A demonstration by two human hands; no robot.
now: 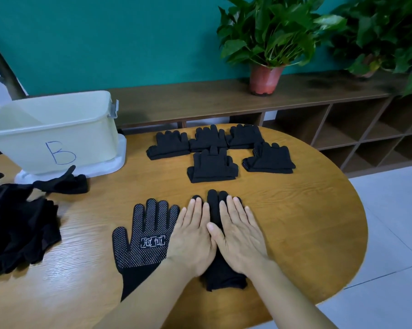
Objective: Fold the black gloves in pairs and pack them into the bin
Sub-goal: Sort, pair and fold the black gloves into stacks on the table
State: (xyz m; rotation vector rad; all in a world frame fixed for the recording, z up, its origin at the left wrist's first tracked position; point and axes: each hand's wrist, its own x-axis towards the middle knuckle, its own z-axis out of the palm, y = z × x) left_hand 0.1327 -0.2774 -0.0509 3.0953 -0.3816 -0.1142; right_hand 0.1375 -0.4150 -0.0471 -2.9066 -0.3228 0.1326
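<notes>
The left hand (193,236) and right hand (240,236) lie flat, fingers straight, pressing one black glove (224,277) onto the table (299,222). Just left of them lies one dotted glove (143,243) printed 冠恒. Beyond them sit five folded pairs (212,166); far left stands one bin (53,129) marked B

The rounded tan wooden table (295,210) carries a white plastic tray (119,160) holding a pale plastic bin marked B (58,129). Also on it are 5 folded black glove pairs (212,166), a heap of loose black gloves (17,224), 1 flat white-dotted black glove (143,236), and just beside it 1 plain black glove (214,210).
</notes>
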